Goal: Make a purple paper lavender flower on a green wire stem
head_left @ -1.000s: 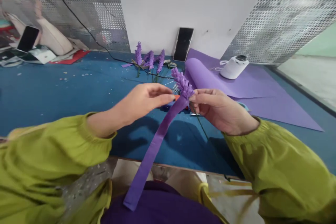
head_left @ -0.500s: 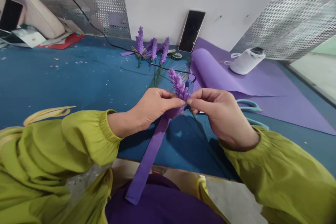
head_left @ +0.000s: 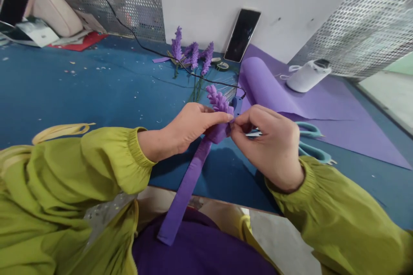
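On the far left of the blue table (head_left: pixel 106 81), a black phone (head_left: pixel 14 6) leans above a flat red sheet (head_left: pixel 82 42). Nearer the middle, the left hand (head_left: pixel 189 129) has its thumb and fingers narrowed, holding the base of a fringed purple flower spike (head_left: pixel 217 98). A long, flat purple strip (head_left: pixel 189 176) hangs from that base toward the near side. The spike is held above the table, between the 2 hands. At least 3 similar purple flower spikes (head_left: pixel 177 45) stand farther back. The right hand (head_left: pixel 269 142) pinches the spike's base from the right; whether its fingers grip stem or strip is hidden. Just right lie teal-handled scissors (head_left: pixel 315 152), then a partly rolled purple sheet (head_left: pixel 351 137) bearing a white cylindrical container (head_left: pixel 306 78).
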